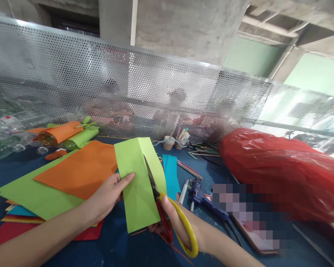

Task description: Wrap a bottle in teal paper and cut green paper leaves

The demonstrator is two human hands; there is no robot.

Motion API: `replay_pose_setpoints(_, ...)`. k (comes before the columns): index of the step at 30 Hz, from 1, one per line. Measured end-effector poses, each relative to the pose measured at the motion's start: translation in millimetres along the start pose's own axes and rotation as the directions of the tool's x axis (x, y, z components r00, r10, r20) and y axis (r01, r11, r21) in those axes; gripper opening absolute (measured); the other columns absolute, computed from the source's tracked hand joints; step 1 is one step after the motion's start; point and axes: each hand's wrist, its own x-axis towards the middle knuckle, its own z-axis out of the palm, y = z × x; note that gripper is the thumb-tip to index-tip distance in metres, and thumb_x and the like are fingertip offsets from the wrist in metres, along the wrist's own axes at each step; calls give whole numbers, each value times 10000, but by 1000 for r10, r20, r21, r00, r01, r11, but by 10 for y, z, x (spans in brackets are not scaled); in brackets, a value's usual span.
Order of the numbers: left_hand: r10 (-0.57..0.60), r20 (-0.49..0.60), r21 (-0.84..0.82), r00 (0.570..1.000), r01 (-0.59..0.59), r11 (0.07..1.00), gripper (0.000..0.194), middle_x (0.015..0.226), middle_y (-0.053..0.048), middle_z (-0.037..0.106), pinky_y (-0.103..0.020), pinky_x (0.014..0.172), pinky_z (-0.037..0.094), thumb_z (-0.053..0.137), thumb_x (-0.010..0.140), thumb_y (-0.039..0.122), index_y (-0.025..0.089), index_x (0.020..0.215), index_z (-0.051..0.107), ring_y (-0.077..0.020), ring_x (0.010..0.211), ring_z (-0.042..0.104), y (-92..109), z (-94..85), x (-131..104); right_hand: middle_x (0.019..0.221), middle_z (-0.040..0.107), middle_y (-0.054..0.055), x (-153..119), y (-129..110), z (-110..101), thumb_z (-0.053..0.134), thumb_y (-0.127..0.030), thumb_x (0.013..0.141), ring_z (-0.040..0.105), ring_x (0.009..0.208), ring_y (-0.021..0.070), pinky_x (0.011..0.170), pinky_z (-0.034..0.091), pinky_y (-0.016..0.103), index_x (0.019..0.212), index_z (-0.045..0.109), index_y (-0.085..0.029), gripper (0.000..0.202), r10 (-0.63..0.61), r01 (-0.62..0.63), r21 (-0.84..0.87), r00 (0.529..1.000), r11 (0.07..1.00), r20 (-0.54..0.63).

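Note:
A light green sheet of paper [135, 185] is held up over the blue table, with a slit running down from its top edge. My left hand [110, 194] pinches its left side, thumb on the front and the other fingers behind. In my right hand [180, 218] is a pair of scissors [187, 231] with one yellow and one red handle. One dark blade lies across the front of the paper along the slit; the other blade is hidden behind it. The fingers of my right hand are wrapped through the handles.
Coloured sheets [52, 196] are piled at left under an orange sheet [83, 167]. Behind lie paper-wrapped bottles [62, 133] and clear bottles [5, 137]. At right are a blue glue gun [206, 198], a pixelated phone-like object [256, 230] and a red plastic bag [281, 170]. A perforated metal screen [156, 81] stands behind.

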Motion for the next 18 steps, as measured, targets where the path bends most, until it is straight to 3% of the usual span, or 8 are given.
replay_pose_setpoints(8,19,41,-25,999,-18,1000,339,1006,-116,763,-342,749,565,701,814,394,144,1042,721,-263,867,720,-14,21,4,602,609,70,51,143,33,94,-765,865,644,623,204,640,514,304,656,537,-186,759,-56,53,-96,998,994,-39)
replay_pose_setpoints(13,16,24,-10,1000,-16,1000,349,992,-118,766,-340,743,569,717,796,405,142,1027,729,-264,853,722,-15,9,-12,524,493,0,84,221,92,120,-816,822,565,458,146,453,430,240,643,471,-197,734,-45,44,-17,997,999,-62)
replay_pose_setpoints(18,30,12,-11,999,-29,1000,346,971,-125,769,-349,746,570,732,779,405,136,996,741,-278,846,725,8,33,-14,476,460,-9,108,270,120,102,-824,814,492,403,124,421,401,230,649,487,-192,758,-66,64,-23,993,998,-93)
